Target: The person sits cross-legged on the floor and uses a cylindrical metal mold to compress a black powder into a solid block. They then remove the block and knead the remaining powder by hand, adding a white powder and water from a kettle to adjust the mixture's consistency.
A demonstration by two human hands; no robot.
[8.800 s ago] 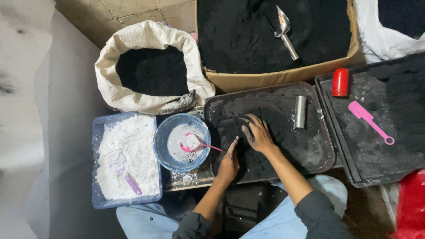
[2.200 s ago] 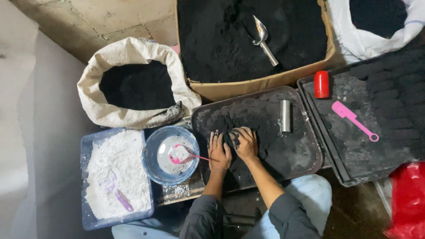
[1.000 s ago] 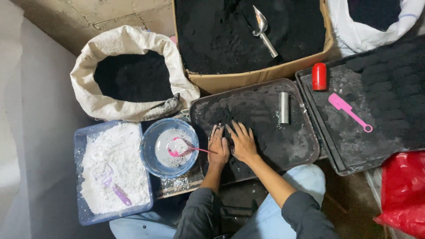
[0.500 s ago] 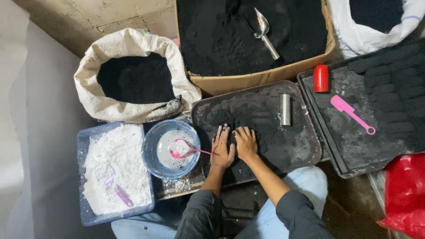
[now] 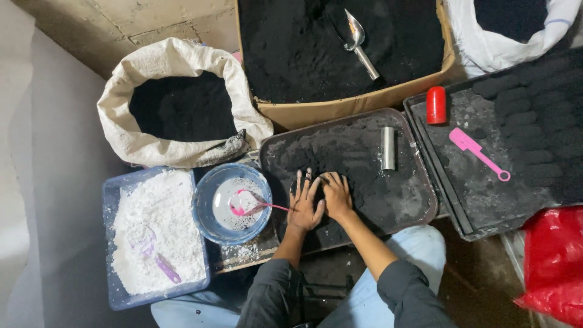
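Black powder is getting squeezed into a lump (image 5: 317, 184) on the near-left part of the dark tray (image 5: 419, 206). Left hand (image 5: 305, 203) is lying spread over it, right hand (image 5: 337, 195) cupping it from the right, both touching. Looks like early shaping: lump's formed, but the metal tube (image 5: 387, 147) is sitting unused farther right.
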